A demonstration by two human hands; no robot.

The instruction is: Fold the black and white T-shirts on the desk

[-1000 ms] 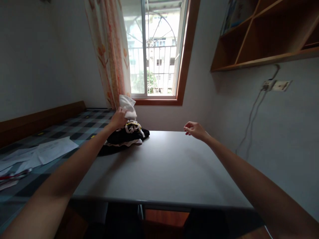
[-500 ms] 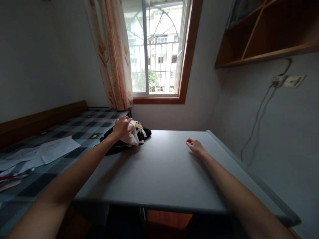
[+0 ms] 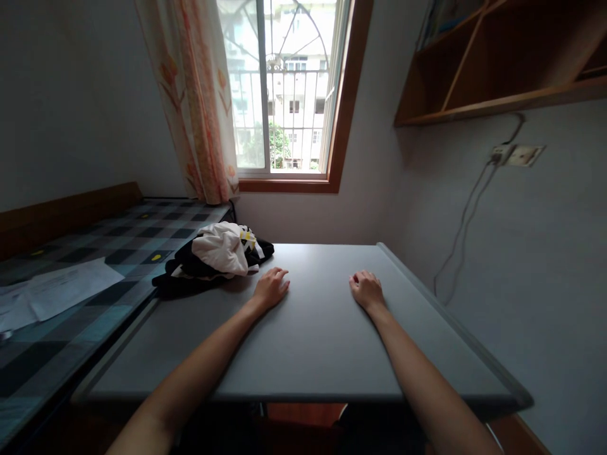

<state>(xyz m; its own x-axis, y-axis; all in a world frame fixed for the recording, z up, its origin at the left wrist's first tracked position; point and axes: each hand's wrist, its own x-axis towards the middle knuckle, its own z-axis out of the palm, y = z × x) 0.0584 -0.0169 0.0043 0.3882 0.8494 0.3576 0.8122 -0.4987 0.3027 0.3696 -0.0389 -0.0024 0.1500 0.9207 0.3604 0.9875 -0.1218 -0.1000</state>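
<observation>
My left hand (image 3: pixel 272 287) rests on the grey tabletop (image 3: pixel 313 341), just right of and nearer than a heap of clothes. Its thumb and fingers are bent a little but apart, with nothing between them. Bunched white cloth (image 3: pixel 222 249) tops the heap, with black cloth (image 3: pixel 184 262) under and around it. A yellow-and-white patterned piece (image 3: pixel 247 237) shows on its right side. On the right half of the table lies my right hand (image 3: pixel 367 289), fingers curled in a loose fist, holding nothing that I can see.
To the left is a bed with a checked cover (image 3: pixel 102 230) and loose papers (image 3: pixel 71 287). A curtain (image 3: pixel 199 114) hangs beside the barred window (image 3: pixel 284 95). Wooden shelves (image 3: pixel 478 104) and a wall socket with a cable (image 3: pixel 502 155) are on the right.
My left hand has let go of the white cloth and moved right and nearer, down onto the table. My right hand has barely moved. The view has shifted to the right.
</observation>
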